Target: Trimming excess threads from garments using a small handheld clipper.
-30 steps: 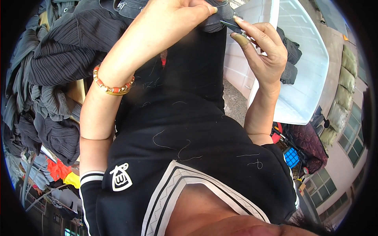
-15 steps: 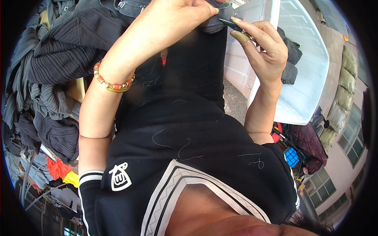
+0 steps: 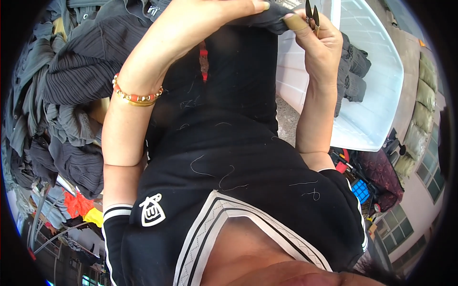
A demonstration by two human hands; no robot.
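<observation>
A dark grey garment (image 3: 265, 19) stretches between my two hands at the top of the view. My left hand (image 3: 222, 12), closed with its thumb along the cloth, grips it from the left; its other fingers run out of the picture. My right hand (image 3: 324, 43) pinches the garment's right end with the thumb, which wears a tan finger cover (image 3: 296, 23). Tucked in that same hand is a small pair of dark-bladed thread snips (image 3: 312, 16), blades pointing up and slightly apart, away from the cloth.
Heaped grey ribbed garments (image 3: 90, 71) fill the left side. At the right stands a white plastic bin (image 3: 381, 95) with folded dark garments (image 3: 354, 66) in it. Red and yellow cloths (image 3: 78, 205) lie lower left; a blue basket (image 3: 360, 190) is lower right. Loose threads cling to my black shirt.
My right hand has turned so the snips point upward instead of at the cloth, and its thumb now pinches the garment. The cloth is drawn out further to the right.
</observation>
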